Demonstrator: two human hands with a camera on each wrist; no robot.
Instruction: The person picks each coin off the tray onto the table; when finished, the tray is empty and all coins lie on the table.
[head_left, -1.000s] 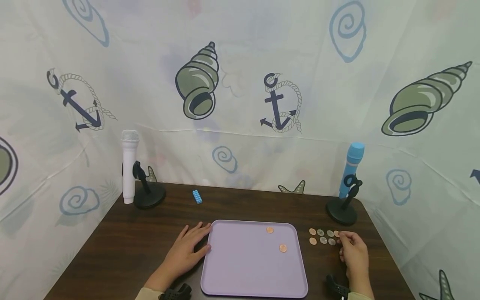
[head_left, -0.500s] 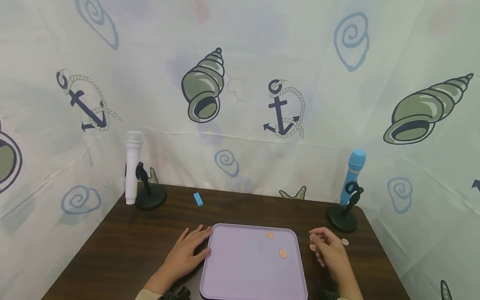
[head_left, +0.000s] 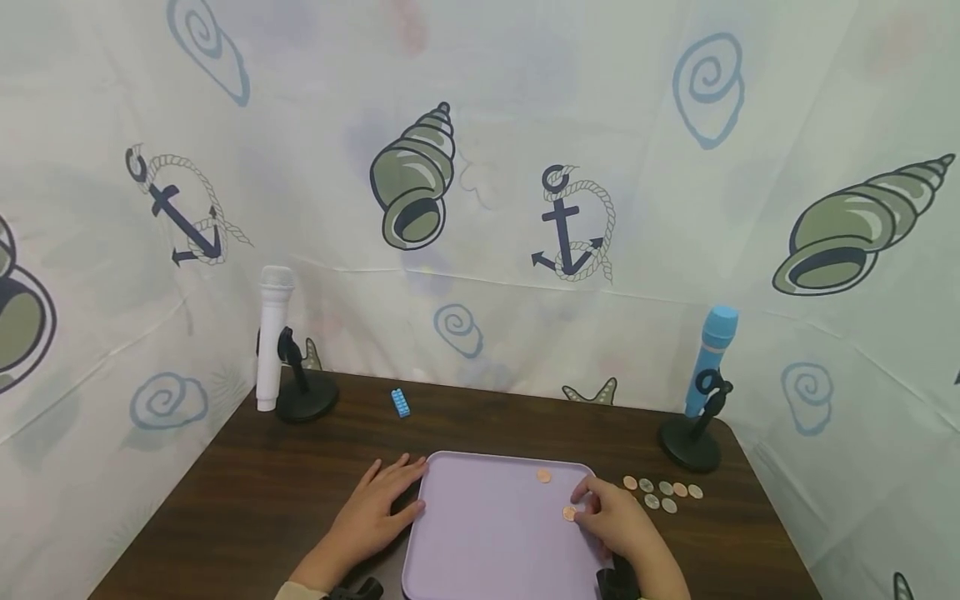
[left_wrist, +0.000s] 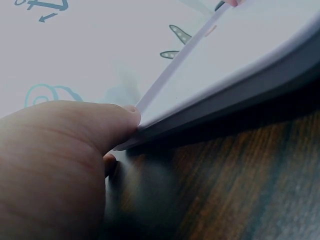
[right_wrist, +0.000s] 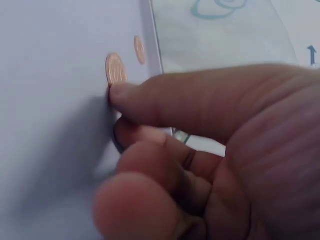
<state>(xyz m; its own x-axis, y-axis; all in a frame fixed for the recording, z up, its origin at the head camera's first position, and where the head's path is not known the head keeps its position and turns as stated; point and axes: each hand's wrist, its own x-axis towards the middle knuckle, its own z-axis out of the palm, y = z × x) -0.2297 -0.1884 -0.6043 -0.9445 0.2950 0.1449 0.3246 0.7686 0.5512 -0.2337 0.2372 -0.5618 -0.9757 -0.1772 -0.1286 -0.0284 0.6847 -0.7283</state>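
A lilac tray (head_left: 487,542) lies on the dark wood table, with two copper-coloured coins on it. My right hand (head_left: 618,521) reaches over the tray's right rim, fingers bent. Its thumb (right_wrist: 132,97) is right at the edge of the nearer coin (right_wrist: 116,69), and a gap shows between thumb and index finger. The farther coin (head_left: 543,475) lies apart, close to the back rim. My left hand (head_left: 367,517) rests flat beside the tray, fingers spread, its thumb (left_wrist: 120,117) against the left rim.
Several copper and silver coins (head_left: 666,487) lie in two rows right of the tray, one partly behind the right hand. A white microphone (head_left: 272,342) and black stand (head_left: 307,396) are back left; a blue microphone (head_left: 708,358) and stand (head_left: 690,446) back right. A blue brick (head_left: 401,402) lies behind the tray.
My right hand has moved left from the coin rows to the coin on the tray. One more coin shows at the right end of the back row. My left hand has stayed in place.
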